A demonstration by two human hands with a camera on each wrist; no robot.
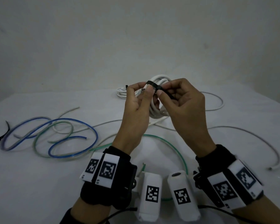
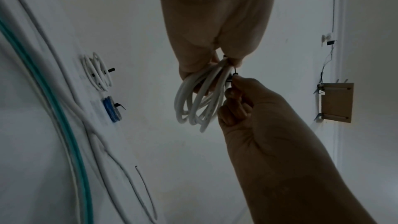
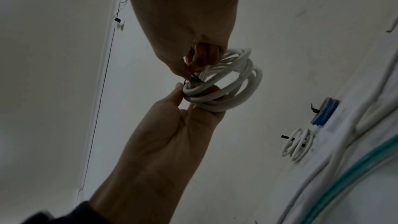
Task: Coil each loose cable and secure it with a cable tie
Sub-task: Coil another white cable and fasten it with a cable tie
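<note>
Right now you hold the coiled white round cable (image 1: 158, 109) in the air above the white-covered table (image 1: 39, 183), between your two hands, with a black plastic cable tie (image 1: 153, 84) looped over the top of the bundle. Your left hand (image 1: 136, 101) pinches the strands together at that loop, thumb against fingers, and your right hand (image 1: 183, 101) pinches the tie's free tail, which runs out toward your right palm. To do this step well, I judge you should keep the left pinch tight so the turns stay stacked, pull the tail straight out from the tie's head, not sideways, and stop once the band bites evenly on all strands. From the head camera you get the wider table: the loose blue cable (image 1: 58, 138), the green cable (image 1: 168, 143) and the long white cables (image 1: 249, 131), all uncoiled. The left wrist camera adds what the head view hardly shows: a small blue coil already tied (image 2: 112, 109) beside a white coil already tied (image 2: 98, 71) at the far side of the table. The right wrist camera shows your left palm from below and how the turns cross inside the bundle.
</note>
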